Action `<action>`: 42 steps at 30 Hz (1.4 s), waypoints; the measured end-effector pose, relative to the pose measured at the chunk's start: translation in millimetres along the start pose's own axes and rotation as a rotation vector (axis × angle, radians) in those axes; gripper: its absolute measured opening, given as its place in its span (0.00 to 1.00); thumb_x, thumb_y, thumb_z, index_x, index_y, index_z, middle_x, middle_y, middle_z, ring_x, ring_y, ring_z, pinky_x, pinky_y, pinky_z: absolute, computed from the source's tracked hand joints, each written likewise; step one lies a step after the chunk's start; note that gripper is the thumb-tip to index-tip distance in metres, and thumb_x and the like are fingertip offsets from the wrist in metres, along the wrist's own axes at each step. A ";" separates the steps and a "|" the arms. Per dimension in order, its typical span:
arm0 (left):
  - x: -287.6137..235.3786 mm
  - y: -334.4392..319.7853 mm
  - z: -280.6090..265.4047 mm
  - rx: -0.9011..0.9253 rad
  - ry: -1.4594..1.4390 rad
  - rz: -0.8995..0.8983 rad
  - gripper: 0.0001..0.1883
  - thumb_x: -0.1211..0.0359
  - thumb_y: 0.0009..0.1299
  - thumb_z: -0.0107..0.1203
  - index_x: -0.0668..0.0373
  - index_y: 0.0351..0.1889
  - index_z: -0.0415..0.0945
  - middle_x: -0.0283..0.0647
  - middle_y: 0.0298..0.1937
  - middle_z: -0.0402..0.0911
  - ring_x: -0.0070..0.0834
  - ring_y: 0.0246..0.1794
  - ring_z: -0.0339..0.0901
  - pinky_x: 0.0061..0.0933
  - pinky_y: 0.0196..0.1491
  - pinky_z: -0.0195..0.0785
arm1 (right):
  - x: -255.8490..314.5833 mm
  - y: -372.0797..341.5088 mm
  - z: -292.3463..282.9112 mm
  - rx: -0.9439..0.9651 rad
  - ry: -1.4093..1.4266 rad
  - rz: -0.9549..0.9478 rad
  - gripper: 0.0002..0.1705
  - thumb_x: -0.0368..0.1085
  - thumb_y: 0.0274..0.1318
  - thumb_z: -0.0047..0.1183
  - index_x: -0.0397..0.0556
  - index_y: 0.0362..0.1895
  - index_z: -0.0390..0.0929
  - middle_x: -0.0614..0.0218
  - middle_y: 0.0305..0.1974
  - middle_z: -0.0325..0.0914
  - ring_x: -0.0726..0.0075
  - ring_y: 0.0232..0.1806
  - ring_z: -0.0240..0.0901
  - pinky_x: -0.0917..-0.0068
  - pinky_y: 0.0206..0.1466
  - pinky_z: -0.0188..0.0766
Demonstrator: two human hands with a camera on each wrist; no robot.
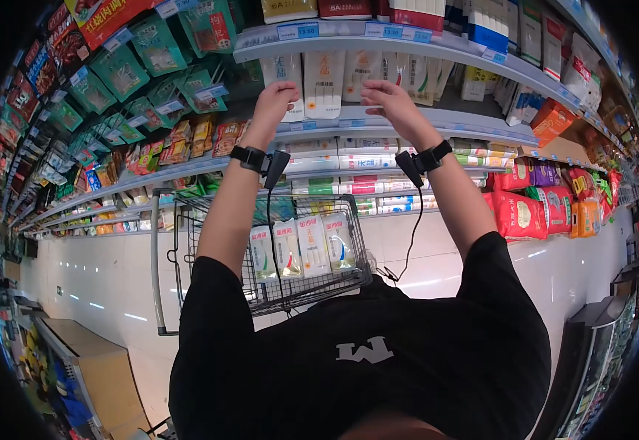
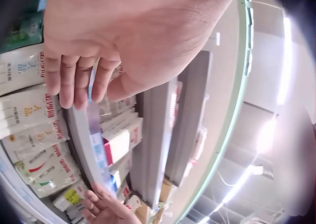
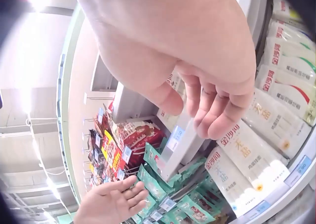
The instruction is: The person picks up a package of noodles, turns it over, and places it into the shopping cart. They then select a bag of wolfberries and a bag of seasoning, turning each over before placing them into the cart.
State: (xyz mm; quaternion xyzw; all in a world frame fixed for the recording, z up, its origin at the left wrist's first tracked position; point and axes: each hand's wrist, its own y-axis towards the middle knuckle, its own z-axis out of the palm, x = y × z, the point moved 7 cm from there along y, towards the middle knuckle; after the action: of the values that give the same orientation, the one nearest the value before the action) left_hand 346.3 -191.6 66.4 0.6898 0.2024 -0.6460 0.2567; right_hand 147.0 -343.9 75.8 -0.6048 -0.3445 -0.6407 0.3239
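Note:
Both hands are held up before a shelf of white dried noodle packs. My left hand is at the left end of the row, its fingers loosely bent with nothing in them. Beyond those fingers in the left wrist view lies a noodle pack with orange print. Farther right, my right hand overlaps the packs in the head view, its fingers relaxed and holding nothing. In the right wrist view its fingertips are seen near the red-lettered ends of the noodle packs. The palms roughly face each other, apart.
A wire shopping cart stands below the arms, with several noodle packs in it. Green pouches hang at the left. A shelf edge with price tags runs above the hands. Red bags are stacked low on the right.

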 end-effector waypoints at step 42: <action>97.6 96.4 33.3 -0.092 0.067 0.365 0.22 0.72 0.63 0.61 0.69 0.52 0.65 0.48 0.47 0.78 0.29 0.49 0.77 0.27 0.51 0.69 | -118.3 142.8 -1.5 0.000 -0.158 -0.190 0.27 0.31 0.53 0.61 0.40 0.56 0.66 0.59 0.49 0.77 0.67 0.50 0.74 0.72 0.53 0.70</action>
State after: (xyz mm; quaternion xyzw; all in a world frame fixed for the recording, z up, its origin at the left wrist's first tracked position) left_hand 387.0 -293.0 -23.0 0.7238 0.1117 -0.5552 0.3942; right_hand 271.9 -424.3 -35.3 -0.6180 -0.4247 -0.6191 0.2334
